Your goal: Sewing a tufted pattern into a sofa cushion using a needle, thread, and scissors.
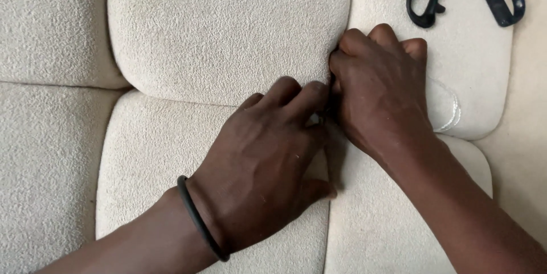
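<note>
Cream, nubbly upholstered cushions (228,29) fill the view, split by deep seams. My left hand (268,160), with a black band on its wrist, lies palm down, its fingertips pressed into the vertical seam (329,234) where the pads meet. My right hand (379,89) is curled into a loose fist just right of it, fingers pushed into the same seam and pinching the fabric edge. The two hands touch at the fingertips. What lies between the fingers is hidden.
Black-handled scissors (430,0) lie on the upper right cushion, partly cut off by the top edge. A line of white stitching (453,109) shows on the right cushion's lower edge. More cushion panels extend to the left.
</note>
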